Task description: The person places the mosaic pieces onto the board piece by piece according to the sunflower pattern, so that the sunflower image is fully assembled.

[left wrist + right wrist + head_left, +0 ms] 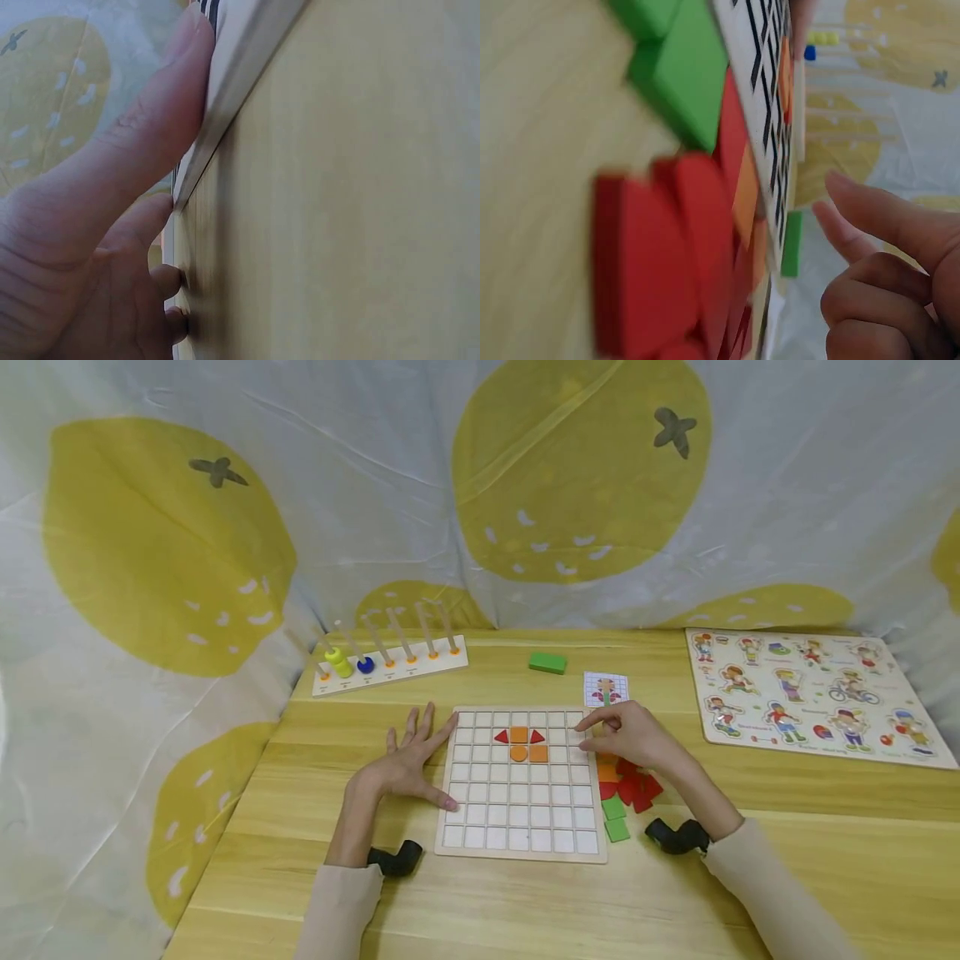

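A square wooden grid board [487,815] lies on the table. Near its top middle sit two orange squares [538,753], an orange circle [519,753] and two red triangles [502,737]. My left hand [408,760] is spread along the board's left side, thumb [161,112] and index fingertip at its edge. Over the upper right edge hovers my right hand [633,735], its thumb and index finger stretched out and apart with nothing between them, the other fingers curled. Below it lie red pieces [656,270], orange pieces [607,770] and green pieces [686,75].
A small pattern card [592,682] lies beyond the board's upper right corner, with a green block [547,662] to its left. At the back left stands a peg rack [390,668] with yellow-green and blue beads. A picture puzzle board [817,702] lies at the far right.
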### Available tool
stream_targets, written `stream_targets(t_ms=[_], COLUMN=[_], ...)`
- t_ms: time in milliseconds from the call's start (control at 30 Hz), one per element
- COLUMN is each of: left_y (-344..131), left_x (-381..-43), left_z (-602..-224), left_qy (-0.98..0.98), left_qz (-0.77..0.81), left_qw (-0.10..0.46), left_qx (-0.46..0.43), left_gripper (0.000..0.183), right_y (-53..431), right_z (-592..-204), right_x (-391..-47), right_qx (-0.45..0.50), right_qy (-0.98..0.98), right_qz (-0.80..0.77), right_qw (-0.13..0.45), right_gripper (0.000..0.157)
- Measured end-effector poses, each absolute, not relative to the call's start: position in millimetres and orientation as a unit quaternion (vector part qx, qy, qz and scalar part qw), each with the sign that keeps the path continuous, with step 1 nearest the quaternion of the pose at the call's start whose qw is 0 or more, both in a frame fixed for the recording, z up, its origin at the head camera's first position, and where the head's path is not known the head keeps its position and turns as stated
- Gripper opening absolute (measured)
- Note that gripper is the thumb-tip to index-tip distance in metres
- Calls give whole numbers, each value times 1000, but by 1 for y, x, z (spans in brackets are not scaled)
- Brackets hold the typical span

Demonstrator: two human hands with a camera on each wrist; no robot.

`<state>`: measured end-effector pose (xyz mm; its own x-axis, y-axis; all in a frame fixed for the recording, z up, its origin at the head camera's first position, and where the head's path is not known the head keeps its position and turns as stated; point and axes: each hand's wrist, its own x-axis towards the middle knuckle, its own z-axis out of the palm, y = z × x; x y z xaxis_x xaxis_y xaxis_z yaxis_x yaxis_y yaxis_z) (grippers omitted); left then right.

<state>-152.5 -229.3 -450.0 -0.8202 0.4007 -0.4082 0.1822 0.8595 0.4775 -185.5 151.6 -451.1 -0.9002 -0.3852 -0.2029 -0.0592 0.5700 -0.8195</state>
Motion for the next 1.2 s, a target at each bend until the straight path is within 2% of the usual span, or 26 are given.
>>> stream_targets(t_ms=[333, 767, 1200], left_y=[-233, -233, -230], left_x=[-151, -150, -150], left_z=[-452, -450, -448], left_qy=[931, 931, 931], left_qz=[214, 216, 215], left_qw=[250, 248, 246], left_qx=[158, 157, 163], left_gripper=[138, 137, 137], right_y=[192, 193, 215], right_z=[-461, -459, -456], right_x=[-179, -180, -184], right_qx=[-119, -121, -107], right_qy=[878, 875, 868], right_qz=[-425, -424, -431], right_qw=[185, 198, 221], right_gripper=[25, 25, 27])
